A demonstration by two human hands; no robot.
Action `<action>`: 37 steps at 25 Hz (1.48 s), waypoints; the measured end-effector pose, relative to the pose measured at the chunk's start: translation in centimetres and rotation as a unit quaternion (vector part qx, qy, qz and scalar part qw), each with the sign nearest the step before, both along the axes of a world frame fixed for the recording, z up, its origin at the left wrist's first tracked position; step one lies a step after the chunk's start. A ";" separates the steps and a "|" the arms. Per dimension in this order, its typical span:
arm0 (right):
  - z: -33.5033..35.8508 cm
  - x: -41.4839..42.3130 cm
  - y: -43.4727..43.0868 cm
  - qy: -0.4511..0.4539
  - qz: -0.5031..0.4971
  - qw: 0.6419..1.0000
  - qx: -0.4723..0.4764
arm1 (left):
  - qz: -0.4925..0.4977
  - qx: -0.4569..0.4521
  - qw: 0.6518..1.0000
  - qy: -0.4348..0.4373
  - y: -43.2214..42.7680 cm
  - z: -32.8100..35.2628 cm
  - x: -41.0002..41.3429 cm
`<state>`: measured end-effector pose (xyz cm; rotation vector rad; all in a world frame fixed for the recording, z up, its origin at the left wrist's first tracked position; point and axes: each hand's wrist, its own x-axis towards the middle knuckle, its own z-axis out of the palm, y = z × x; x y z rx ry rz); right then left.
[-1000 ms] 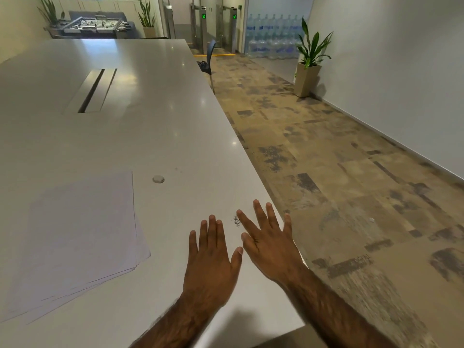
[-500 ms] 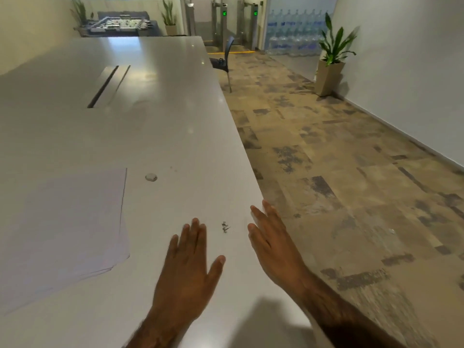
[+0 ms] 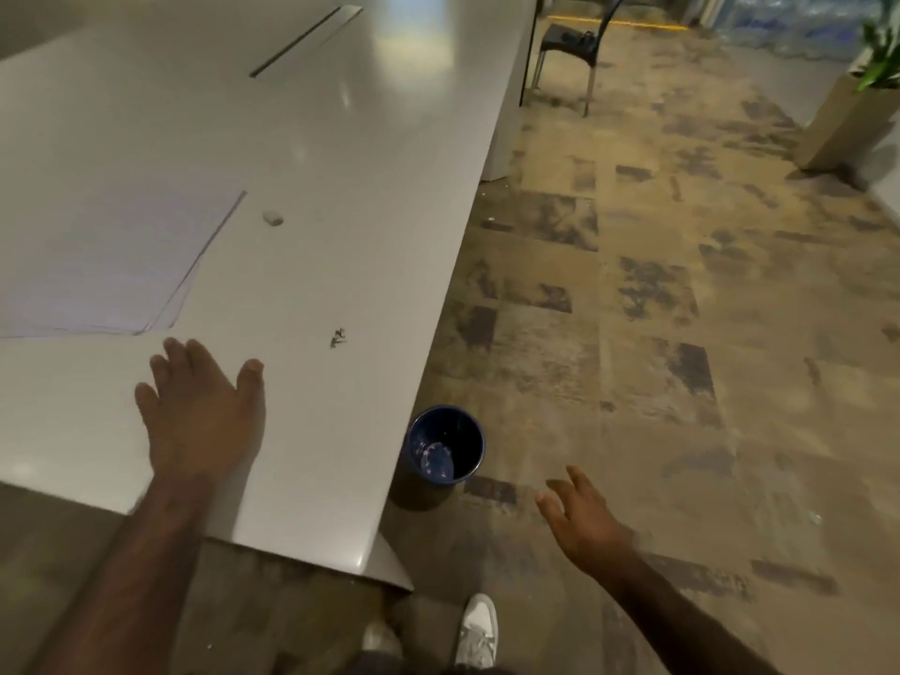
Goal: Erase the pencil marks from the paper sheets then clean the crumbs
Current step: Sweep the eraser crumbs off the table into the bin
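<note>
A small dark pile of eraser crumbs (image 3: 338,338) lies on the white table (image 3: 341,187) near its right edge. A stack of white paper sheets (image 3: 107,265) sits at the left. A pale eraser (image 3: 272,217) rests beside the stack's right edge. My left hand (image 3: 202,411) lies flat on the table with fingers straight, left of and nearer than the crumbs. My right hand (image 3: 579,518) hovers off the table over the floor, fingers relaxed and holding nothing, to the right of a dark blue bin (image 3: 445,445) that stands on the floor by the table's edge.
A chair (image 3: 574,41) stands at the table's far right side. A planter (image 3: 852,119) sits by the wall at the far right. Patterned carpet (image 3: 657,309) covers the floor. My white shoe (image 3: 479,630) shows at the bottom. A cable slot (image 3: 304,39) runs along the table's middle.
My right hand left the table edge and dropped down to the right over the floor. The view tilted down, bringing the blue bin into sight. My left hand stays flat on the table.
</note>
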<state>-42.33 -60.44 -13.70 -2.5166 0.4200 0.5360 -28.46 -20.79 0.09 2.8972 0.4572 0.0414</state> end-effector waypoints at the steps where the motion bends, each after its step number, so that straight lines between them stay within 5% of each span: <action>1: -1.1 -0.7 -0.3 0.014 0.011 1.000 -0.008 | 0.001 -0.019 1.000 0.000 -0.7 0.3 -1.1; 5: -4.7 -3.8 -1.0 0.084 0.048 0.995 -0.025 | -0.037 -0.055 0.996 0.058 -5.8 0.2 -7.9; 8: -7.3 -5.3 -2.0 0.117 0.072 0.990 -0.017 | -0.153 -0.039 0.987 0.019 -11.2 -1.6 -13.4; 11: -8.4 -5.5 -3.9 0.167 0.118 0.979 -0.026 | -0.340 -0.073 0.935 -0.065 -17.0 -4.4 -18.9; 14: -9.4 -3.2 -5.7 0.187 0.163 0.969 -0.018 | -0.440 -0.122 0.889 -0.016 -20.5 -10.3 -19.7; 17: -12.2 1.3 -8.5 0.199 0.177 0.964 -0.012 | -0.200 -0.240 0.940 0.138 -22.3 -19.5 -15.8; 20: -18.0 7.0 -10.8 0.190 0.176 0.966 -0.004 | 0.002 -0.312 0.927 0.208 -22.5 -29.7 -10.4; 25: -33.0 17.5 -11.3 0.134 0.080 0.986 0.057 | 0.047 -0.262 0.938 0.223 -21.9 -48.1 -0.8; 31: -49.1 22.5 -7.6 0.140 -0.038 0.980 0.135 | 0.186 -0.397 0.877 0.196 -22.1 -63.7 5.7; 37: -58.2 26.5 -5.1 0.116 -0.120 0.966 0.195 | 0.295 -0.540 0.779 0.124 -22.0 -73.6 9.7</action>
